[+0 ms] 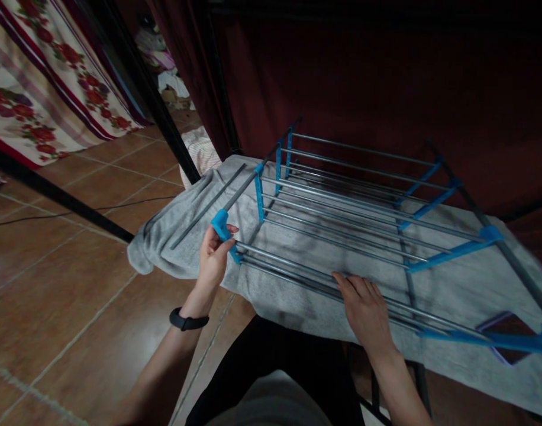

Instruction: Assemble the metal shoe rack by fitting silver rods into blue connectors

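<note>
A rack frame of grey metal rods [342,207] and blue plastic connectors lies on its side on a grey blanket [173,236]. My left hand [213,257], with a black wristband, is closed round the near-left blue corner connector [221,225]. My right hand [364,305] lies flat on the nearest metal rods, fingers stretched out. A loose grey rod [206,207] rests on the blanket left of the frame.
A dark purple phone [504,331] lies on the blanket at the right, beside a blue bar. Black metal posts [164,124] stand to the left over a brown tiled floor [53,284]. Floral fabric [35,77] hangs at upper left. Dark red curtain behind.
</note>
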The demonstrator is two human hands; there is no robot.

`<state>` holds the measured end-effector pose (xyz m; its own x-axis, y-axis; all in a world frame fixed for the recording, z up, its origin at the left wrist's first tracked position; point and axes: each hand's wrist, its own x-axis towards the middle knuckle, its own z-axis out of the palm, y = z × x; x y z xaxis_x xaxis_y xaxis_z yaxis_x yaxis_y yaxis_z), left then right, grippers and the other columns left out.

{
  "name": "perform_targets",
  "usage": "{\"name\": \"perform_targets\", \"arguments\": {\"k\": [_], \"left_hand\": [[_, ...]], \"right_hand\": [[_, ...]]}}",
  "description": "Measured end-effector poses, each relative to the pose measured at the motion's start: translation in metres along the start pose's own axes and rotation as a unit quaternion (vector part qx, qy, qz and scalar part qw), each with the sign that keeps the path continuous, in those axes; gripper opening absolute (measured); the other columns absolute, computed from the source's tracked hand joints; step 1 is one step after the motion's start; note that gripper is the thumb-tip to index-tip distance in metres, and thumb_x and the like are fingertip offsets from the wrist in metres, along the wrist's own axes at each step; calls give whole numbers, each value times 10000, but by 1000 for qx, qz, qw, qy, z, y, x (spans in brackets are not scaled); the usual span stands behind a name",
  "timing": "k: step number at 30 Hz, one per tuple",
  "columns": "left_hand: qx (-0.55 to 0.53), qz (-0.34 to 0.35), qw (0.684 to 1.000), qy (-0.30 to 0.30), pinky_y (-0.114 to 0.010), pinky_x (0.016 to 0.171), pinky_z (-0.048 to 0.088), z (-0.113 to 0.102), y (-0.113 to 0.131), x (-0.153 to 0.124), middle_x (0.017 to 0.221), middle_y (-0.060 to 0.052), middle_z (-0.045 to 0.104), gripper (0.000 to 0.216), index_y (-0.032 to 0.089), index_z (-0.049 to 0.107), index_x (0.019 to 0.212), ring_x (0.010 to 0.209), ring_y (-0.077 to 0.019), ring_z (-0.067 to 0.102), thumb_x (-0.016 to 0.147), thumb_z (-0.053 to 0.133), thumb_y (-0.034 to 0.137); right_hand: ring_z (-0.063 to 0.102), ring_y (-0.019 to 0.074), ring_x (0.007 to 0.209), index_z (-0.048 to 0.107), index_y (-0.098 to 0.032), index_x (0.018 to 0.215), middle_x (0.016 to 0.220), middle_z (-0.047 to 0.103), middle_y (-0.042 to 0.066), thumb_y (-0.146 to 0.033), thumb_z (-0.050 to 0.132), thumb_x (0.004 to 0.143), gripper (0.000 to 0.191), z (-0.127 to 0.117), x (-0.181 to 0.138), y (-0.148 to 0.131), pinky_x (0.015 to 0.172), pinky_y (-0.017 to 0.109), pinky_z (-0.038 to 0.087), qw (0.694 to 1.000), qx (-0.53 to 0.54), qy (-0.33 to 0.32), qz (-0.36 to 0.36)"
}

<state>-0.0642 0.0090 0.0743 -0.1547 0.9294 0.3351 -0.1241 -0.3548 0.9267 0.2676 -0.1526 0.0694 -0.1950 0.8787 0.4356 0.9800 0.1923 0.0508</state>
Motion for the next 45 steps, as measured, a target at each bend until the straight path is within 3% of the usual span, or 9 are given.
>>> {"name": "perform_targets", "arguments": {"k": [7, 11, 14, 19, 24, 29, 35, 41, 45], "left_hand": [[103, 20, 992, 64, -389, 959, 487, -16, -22, -28, 1244, -90, 615, 560, 262, 543, 1323, 1148, -244, 588, 775, 657, 247], [319, 201, 920, 106, -455, 985, 472, -22, -20, -54, 1210, -118, 588, 439, 216, 545, 1271, 1143, -265, 564, 841, 636, 213], [431, 317, 845, -1, -498, 997, 469, -18, -12, -64, 1166, -127, 621, 416, 223, 573, 1240, 1153, -295, 582, 835, 638, 155], [465, 358, 774, -238, -516, 1104, 396, 14, 1, -54, 1286, -121, 629, 487, 273, 532, 1358, 1265, -279, 555, 906, 535, 92], [511, 386, 699, -318, -415, 925, 455, 37, 5, -31, 1007, -89, 676, 322, 211, 555, 1285, 977, -230, 626, 976, 479, 159], [518, 421, 676, -311, -350, 681, 380, 34, 1, -21, 815, -46, 612, 196, 186, 604, 1115, 744, -193, 558, 1003, 494, 303], [512, 420, 683, -308, -352, 680, 357, 33, 0, -22, 814, -42, 608, 168, 190, 606, 1072, 746, -187, 539, 1013, 474, 276], [545, 449, 637, -308, -346, 722, 381, 34, -1, -20, 836, -33, 629, 155, 176, 589, 1088, 743, -173, 544, 1015, 459, 221], [526, 443, 671, -279, -365, 860, 407, 22, 0, -29, 992, -66, 666, 249, 172, 548, 1230, 924, -191, 595, 989, 530, 235]], "right_hand": [[567, 208, 855, 555, -226, 1351, 951, 638, 59, -117, 496, 938, 431, 0, 0, 2, 808, 364, 430, 1000, 1, 5, -11], [567, 205, 832, 568, -219, 1332, 924, 641, 57, -157, 512, 953, 388, -2, 1, 1, 795, 362, 425, 1000, -10, 9, -19], [581, 199, 839, 582, -210, 1306, 929, 649, 59, -231, 525, 974, 337, -4, 4, 1, 783, 352, 426, 1000, 2, 20, -22], [600, 197, 845, 605, -207, 1270, 906, 659, 57, -282, 532, 984, 305, -5, 7, 2, 767, 345, 432, 999, 12, 30, -27], [600, 197, 830, 610, -203, 1268, 888, 662, 56, -272, 527, 987, 302, -3, 7, 2, 766, 345, 426, 999, 6, 32, -32], [603, 196, 830, 606, -213, 1268, 898, 666, 52, -265, 521, 990, 295, -1, 6, 4, 761, 344, 424, 999, -2, 26, -38], [599, 188, 821, 603, -206, 1266, 891, 670, 42, -244, 559, 974, 298, -2, 7, 2, 772, 338, 424, 999, -9, 28, -43], [592, 186, 821, 611, -199, 1252, 891, 672, 42, -242, 559, 973, 287, -3, 7, 2, 774, 332, 419, 999, -9, 26, -43], [598, 190, 834, 612, -199, 1255, 910, 676, 48, -255, 557, 975, 291, -1, 6, 3, 776, 337, 417, 999, -15, 27, -45]]}}
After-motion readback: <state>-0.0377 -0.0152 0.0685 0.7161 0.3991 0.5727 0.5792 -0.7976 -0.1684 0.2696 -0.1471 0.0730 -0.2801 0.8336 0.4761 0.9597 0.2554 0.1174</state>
